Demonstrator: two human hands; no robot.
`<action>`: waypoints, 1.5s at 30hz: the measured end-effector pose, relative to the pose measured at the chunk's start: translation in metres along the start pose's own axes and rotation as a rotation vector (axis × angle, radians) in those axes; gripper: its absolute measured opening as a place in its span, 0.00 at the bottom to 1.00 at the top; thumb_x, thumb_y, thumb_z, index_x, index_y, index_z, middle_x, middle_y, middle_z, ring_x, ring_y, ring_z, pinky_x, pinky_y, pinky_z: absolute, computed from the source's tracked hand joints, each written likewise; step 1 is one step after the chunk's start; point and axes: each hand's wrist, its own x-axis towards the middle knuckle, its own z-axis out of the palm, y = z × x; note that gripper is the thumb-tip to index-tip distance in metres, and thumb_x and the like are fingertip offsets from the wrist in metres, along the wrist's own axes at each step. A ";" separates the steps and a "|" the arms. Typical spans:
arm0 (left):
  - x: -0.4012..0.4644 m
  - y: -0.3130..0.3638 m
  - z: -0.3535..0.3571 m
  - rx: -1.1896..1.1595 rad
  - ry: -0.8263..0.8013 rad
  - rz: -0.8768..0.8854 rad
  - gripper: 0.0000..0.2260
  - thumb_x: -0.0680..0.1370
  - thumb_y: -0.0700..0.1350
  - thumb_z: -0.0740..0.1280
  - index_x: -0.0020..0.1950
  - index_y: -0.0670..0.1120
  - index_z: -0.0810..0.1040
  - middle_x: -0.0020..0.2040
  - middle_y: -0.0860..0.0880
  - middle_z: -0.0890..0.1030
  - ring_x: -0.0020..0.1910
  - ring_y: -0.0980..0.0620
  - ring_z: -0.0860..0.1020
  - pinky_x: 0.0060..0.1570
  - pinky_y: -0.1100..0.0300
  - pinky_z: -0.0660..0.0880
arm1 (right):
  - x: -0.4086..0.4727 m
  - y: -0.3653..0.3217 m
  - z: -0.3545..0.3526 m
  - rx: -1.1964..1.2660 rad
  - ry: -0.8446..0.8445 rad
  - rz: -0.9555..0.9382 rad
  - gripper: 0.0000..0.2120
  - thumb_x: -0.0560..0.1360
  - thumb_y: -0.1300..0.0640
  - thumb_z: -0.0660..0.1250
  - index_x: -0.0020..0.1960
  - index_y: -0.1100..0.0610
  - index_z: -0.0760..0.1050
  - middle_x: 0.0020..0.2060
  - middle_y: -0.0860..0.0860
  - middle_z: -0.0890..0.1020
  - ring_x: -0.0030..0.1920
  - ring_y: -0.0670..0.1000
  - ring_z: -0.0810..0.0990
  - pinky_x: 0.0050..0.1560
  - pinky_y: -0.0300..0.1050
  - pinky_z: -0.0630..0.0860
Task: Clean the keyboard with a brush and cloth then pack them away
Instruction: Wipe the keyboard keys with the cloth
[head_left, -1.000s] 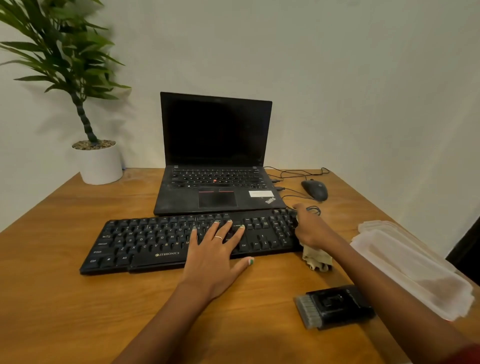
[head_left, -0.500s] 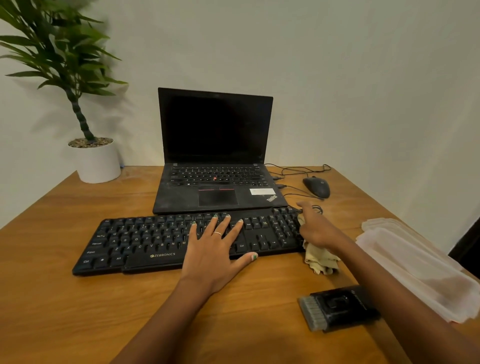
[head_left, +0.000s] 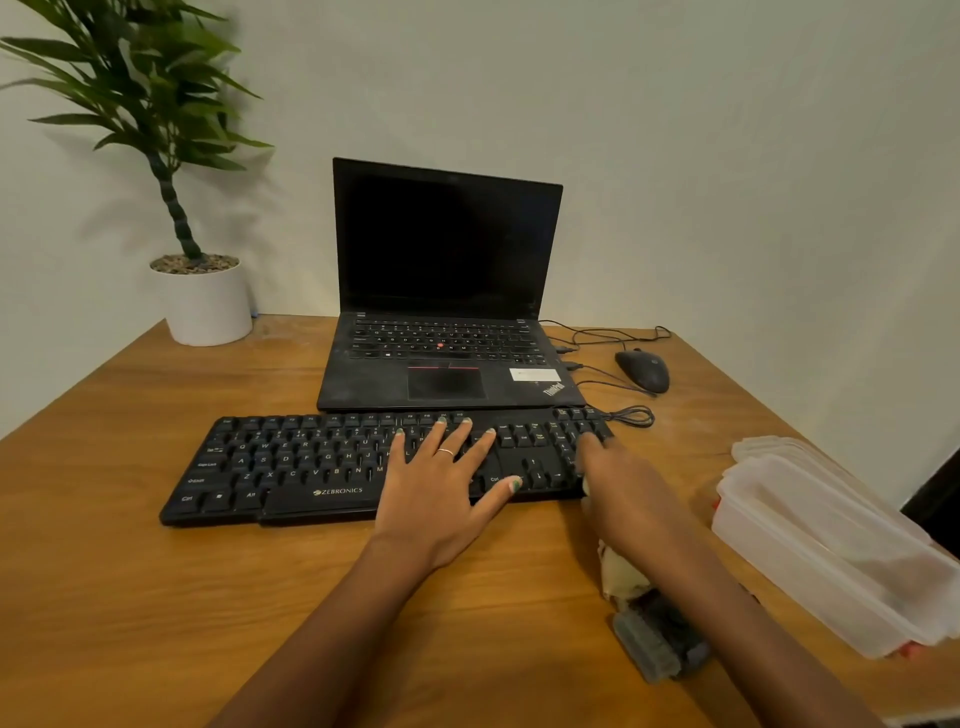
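Two hands are being used: the black plastic keyboard (head_left: 384, 462), lying lengthwise across the table (head_left: 156, 597), is being pinned by the flat, released left hand (head_left: 441, 483), while its right end is being wiped by the right hand (head_left: 623, 493) grasping the beige cloth (head_left: 621, 571).

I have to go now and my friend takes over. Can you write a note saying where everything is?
Left hand: flat on the keyboard, steadying it.
Right hand: at the keyboard's right end, blurred, cloth trailing beneath it; its grip cannot be made out.
Brush: on the table, beside the right forearm.
Plastic box: far right.
Left: finish wiping, then pack brush and cloth.
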 end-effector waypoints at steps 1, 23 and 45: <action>0.000 0.000 -0.003 -0.033 0.000 -0.003 0.35 0.75 0.72 0.37 0.79 0.61 0.51 0.80 0.54 0.54 0.79 0.53 0.49 0.75 0.43 0.44 | -0.003 -0.007 0.002 0.045 0.004 -0.031 0.16 0.75 0.62 0.65 0.61 0.55 0.66 0.57 0.53 0.73 0.55 0.54 0.76 0.50 0.46 0.74; 0.038 -0.060 -0.020 -0.163 -0.028 -0.074 0.29 0.78 0.66 0.55 0.75 0.52 0.66 0.74 0.48 0.68 0.73 0.47 0.65 0.74 0.45 0.55 | -0.049 -0.019 0.015 0.127 -0.010 -0.197 0.20 0.80 0.50 0.54 0.72 0.47 0.61 0.70 0.43 0.65 0.69 0.44 0.62 0.67 0.38 0.60; 0.032 -0.053 -0.032 -0.131 -0.105 -0.015 0.27 0.79 0.63 0.59 0.76 0.55 0.65 0.75 0.51 0.66 0.72 0.48 0.64 0.69 0.46 0.64 | -0.062 -0.093 0.060 0.367 0.220 -0.283 0.24 0.65 0.70 0.71 0.59 0.55 0.78 0.51 0.48 0.80 0.53 0.50 0.76 0.51 0.35 0.69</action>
